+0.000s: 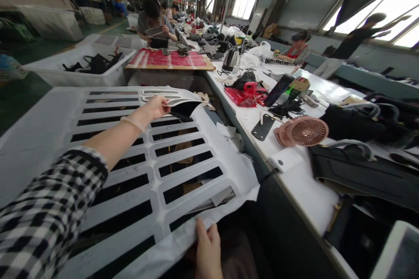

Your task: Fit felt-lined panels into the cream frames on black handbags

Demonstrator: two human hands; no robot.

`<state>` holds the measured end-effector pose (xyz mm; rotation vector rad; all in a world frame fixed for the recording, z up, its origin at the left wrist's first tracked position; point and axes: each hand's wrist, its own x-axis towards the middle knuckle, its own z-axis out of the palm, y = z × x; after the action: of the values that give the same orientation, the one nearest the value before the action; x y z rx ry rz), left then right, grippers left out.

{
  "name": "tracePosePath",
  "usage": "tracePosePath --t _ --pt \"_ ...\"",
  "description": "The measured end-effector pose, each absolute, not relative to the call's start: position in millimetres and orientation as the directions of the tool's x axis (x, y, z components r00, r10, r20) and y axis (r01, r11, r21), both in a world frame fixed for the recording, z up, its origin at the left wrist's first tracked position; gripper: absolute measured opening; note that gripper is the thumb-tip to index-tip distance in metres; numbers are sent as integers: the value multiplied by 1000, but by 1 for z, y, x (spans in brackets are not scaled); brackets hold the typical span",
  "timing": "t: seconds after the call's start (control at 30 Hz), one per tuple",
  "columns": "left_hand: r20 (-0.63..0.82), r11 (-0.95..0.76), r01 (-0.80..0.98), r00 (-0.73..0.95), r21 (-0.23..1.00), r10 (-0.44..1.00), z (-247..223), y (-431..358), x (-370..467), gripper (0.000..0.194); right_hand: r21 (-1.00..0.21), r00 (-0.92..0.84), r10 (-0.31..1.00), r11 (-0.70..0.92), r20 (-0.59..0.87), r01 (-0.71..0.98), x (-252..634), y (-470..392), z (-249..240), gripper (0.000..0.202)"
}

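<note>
A large white slotted sheet [157, 192] with long cut-outs spreads in front of me, over dark space and scraps that show through the slots. My left hand [157, 108], at the end of a checked sleeve, reaches across it. The fingers of that hand are pinched on the raised far part of the sheet, which curves up over a dark gap. Down at the near edge, my right hand [208, 244] has its thumb and fingers closed on the thin, wavy rim. What lies under the rim there is hidden.
To the right runs a long white worktable [294, 183] with a pink fan [303, 132], black bags [366, 170] and a red plastic bag [244, 96]. A white bin [52, 69] stands at back left. A co-worker [155, 26] sits behind a red-topped board [170, 59].
</note>
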<state>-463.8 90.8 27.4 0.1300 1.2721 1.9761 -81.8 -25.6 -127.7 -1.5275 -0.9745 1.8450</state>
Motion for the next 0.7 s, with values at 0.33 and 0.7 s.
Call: tracePosePath --t 0.33,0.7 --pt "-165 -96 -362 -625 927 763 80 72 -373 32 -625 -467 476 -744 -745 238 -23 8 -135 53" --pt "-195 144 -169 -340 975 920 18 -12 -217 39 -816 -298 893 -436 -338 -379 -56 27 24 39"
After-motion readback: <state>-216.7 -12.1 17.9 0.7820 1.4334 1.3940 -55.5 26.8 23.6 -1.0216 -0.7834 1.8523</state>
